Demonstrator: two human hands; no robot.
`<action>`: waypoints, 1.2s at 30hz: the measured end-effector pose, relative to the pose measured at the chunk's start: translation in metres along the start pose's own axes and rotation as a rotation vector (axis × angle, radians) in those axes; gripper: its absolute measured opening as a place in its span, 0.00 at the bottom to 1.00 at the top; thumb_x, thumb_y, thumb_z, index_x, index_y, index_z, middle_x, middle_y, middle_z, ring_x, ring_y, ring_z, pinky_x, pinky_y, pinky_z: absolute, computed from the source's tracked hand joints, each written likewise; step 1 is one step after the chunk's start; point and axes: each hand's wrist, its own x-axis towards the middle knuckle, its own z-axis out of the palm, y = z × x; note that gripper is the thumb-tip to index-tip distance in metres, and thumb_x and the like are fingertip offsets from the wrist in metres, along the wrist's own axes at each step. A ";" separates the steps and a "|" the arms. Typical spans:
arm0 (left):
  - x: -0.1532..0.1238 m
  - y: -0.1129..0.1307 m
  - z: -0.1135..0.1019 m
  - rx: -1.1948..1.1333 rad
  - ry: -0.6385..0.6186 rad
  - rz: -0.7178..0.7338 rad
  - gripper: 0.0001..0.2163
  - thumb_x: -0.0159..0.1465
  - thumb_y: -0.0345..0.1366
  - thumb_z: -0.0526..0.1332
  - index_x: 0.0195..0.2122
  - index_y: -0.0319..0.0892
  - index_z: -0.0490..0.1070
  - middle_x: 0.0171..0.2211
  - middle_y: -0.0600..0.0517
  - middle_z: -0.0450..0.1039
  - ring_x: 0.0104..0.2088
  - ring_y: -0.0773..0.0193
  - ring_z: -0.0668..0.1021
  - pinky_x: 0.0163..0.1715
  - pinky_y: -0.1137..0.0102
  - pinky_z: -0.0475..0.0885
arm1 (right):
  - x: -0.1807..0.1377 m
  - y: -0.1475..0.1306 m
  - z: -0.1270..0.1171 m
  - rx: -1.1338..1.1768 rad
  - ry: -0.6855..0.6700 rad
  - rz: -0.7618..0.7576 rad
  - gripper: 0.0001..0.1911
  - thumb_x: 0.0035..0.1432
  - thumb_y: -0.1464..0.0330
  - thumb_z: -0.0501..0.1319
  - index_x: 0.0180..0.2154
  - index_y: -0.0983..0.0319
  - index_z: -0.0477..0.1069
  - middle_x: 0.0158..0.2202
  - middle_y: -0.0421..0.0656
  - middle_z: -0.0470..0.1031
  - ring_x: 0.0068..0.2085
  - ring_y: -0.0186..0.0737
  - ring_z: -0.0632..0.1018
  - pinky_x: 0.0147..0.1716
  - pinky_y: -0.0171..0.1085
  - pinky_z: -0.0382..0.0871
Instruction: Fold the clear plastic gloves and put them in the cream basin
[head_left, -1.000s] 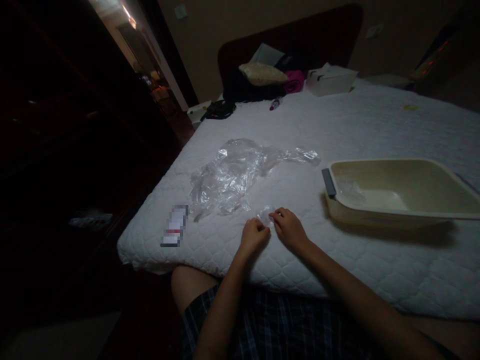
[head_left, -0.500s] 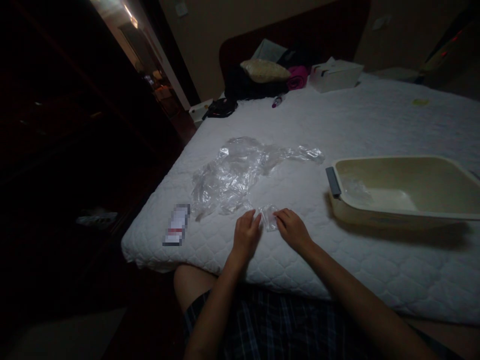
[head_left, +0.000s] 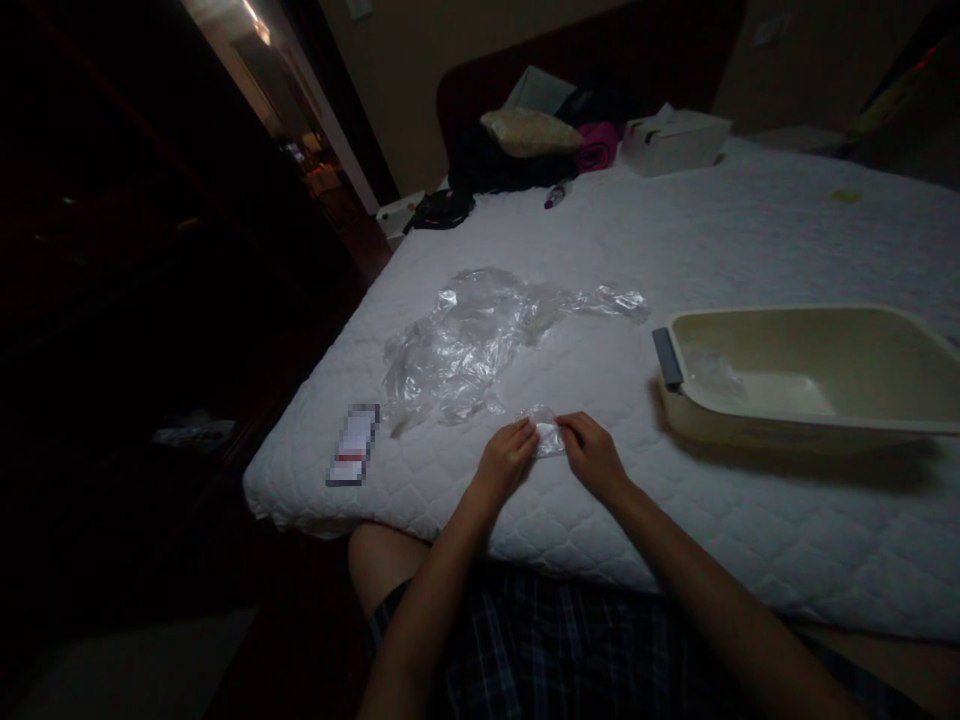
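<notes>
Between my hands, low over the near edge of the bed, is a small clear plastic bag (head_left: 549,439). My left hand (head_left: 510,452) is closed on its left side, the fingertips pressed together. On the other side my right hand (head_left: 594,452) pinches the upper right edge. The bag looks flat and shiny; its far part stands up a little past my fingers. Just beyond lies a loose spread of crumpled clear plastic bags (head_left: 469,345), and neither hand touches it.
A cream plastic tub (head_left: 795,425) with a grey handle stands to the right, some clear plastic inside it. A blurred-out phone-shaped object (head_left: 354,445) lies at the left. Clothes, a patterned pillow (head_left: 532,132) and a white box (head_left: 675,145) sit at the bed's far end.
My left hand has moved right and closed on the bag's left side, where its fingers were apart before. My right hand has shifted slightly right, still pinching. The bag is more spread out.
</notes>
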 end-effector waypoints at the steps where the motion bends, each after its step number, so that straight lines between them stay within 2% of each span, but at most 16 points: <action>1: 0.000 0.001 -0.001 -0.034 0.013 -0.028 0.12 0.60 0.28 0.54 0.44 0.40 0.70 0.44 0.42 0.72 0.51 0.55 0.70 0.48 0.57 0.67 | 0.000 0.000 0.000 0.035 0.032 0.023 0.10 0.56 0.73 0.51 0.36 0.61 0.69 0.35 0.44 0.71 0.38 0.40 0.72 0.40 0.40 0.65; 4: 0.002 0.006 -0.005 -0.110 0.059 -0.101 0.13 0.55 0.27 0.57 0.41 0.42 0.71 0.42 0.43 0.73 0.49 0.54 0.71 0.48 0.55 0.66 | 0.000 0.001 -0.004 0.176 0.081 0.142 0.08 0.55 0.68 0.54 0.35 0.60 0.70 0.35 0.44 0.71 0.37 0.40 0.72 0.39 0.40 0.66; 7: 0.005 0.017 -0.008 -0.216 0.125 -0.220 0.16 0.49 0.24 0.58 0.39 0.42 0.72 0.39 0.45 0.74 0.48 0.53 0.70 0.49 0.56 0.63 | 0.002 0.004 -0.010 0.415 0.016 0.318 0.10 0.53 0.63 0.57 0.36 0.60 0.70 0.36 0.44 0.73 0.36 0.40 0.73 0.37 0.40 0.66; 9: 0.009 0.026 -0.008 -0.352 0.175 -0.393 0.15 0.47 0.23 0.57 0.36 0.41 0.73 0.37 0.47 0.74 0.44 0.55 0.72 0.46 0.59 0.65 | 0.003 0.007 -0.016 0.625 -0.042 0.424 0.13 0.52 0.60 0.58 0.37 0.60 0.71 0.36 0.45 0.73 0.36 0.40 0.74 0.38 0.40 0.66; 12: 0.019 0.035 -0.008 -0.694 0.184 -0.710 0.09 0.48 0.27 0.57 0.30 0.40 0.73 0.29 0.51 0.73 0.32 0.62 0.74 0.35 0.68 0.68 | 0.005 0.011 -0.022 0.922 -0.089 0.519 0.16 0.52 0.56 0.58 0.37 0.59 0.72 0.37 0.45 0.74 0.38 0.41 0.74 0.40 0.40 0.66; 15: 0.029 0.035 -0.007 -1.020 0.161 -0.882 0.06 0.45 0.30 0.61 0.26 0.38 0.70 0.23 0.54 0.69 0.25 0.67 0.72 0.27 0.74 0.65 | 0.005 0.011 -0.025 1.060 -0.151 0.560 0.15 0.51 0.55 0.59 0.36 0.58 0.72 0.38 0.44 0.74 0.40 0.40 0.74 0.41 0.40 0.65; 18: 0.031 0.030 -0.003 -1.176 0.156 -0.947 0.08 0.43 0.31 0.63 0.26 0.38 0.69 0.22 0.54 0.68 0.23 0.70 0.70 0.24 0.76 0.62 | 0.006 0.006 -0.025 1.036 -0.218 0.617 0.15 0.51 0.56 0.60 0.36 0.58 0.72 0.37 0.44 0.74 0.39 0.40 0.74 0.40 0.38 0.65; 21: 0.027 0.027 0.002 -1.261 0.186 -0.955 0.09 0.45 0.32 0.64 0.29 0.38 0.69 0.22 0.55 0.68 0.23 0.71 0.69 0.23 0.76 0.62 | 0.006 0.003 -0.023 0.954 -0.226 0.649 0.16 0.48 0.55 0.62 0.35 0.60 0.72 0.35 0.44 0.74 0.36 0.39 0.74 0.37 0.37 0.66; 27: 0.018 0.026 0.009 -1.195 0.192 -0.900 0.09 0.46 0.33 0.65 0.27 0.38 0.69 0.24 0.55 0.68 0.26 0.71 0.70 0.27 0.76 0.62 | 0.005 0.002 -0.020 0.705 -0.280 0.572 0.16 0.46 0.57 0.64 0.31 0.63 0.72 0.27 0.40 0.72 0.28 0.34 0.70 0.28 0.34 0.62; 31: 0.016 0.027 0.009 -1.174 0.191 -0.924 0.10 0.45 0.34 0.66 0.28 0.38 0.69 0.23 0.56 0.67 0.25 0.72 0.69 0.26 0.77 0.62 | 0.005 -0.001 -0.018 0.609 -0.231 0.562 0.17 0.45 0.57 0.63 0.29 0.65 0.72 0.25 0.40 0.71 0.27 0.34 0.69 0.27 0.34 0.60; 36: 0.016 0.029 0.007 -1.278 0.282 -0.984 0.13 0.48 0.39 0.64 0.33 0.38 0.70 0.25 0.55 0.68 0.25 0.70 0.70 0.26 0.74 0.66 | 0.005 0.002 -0.016 0.642 -0.128 0.574 0.16 0.42 0.57 0.65 0.28 0.64 0.72 0.26 0.41 0.72 0.28 0.35 0.70 0.29 0.35 0.62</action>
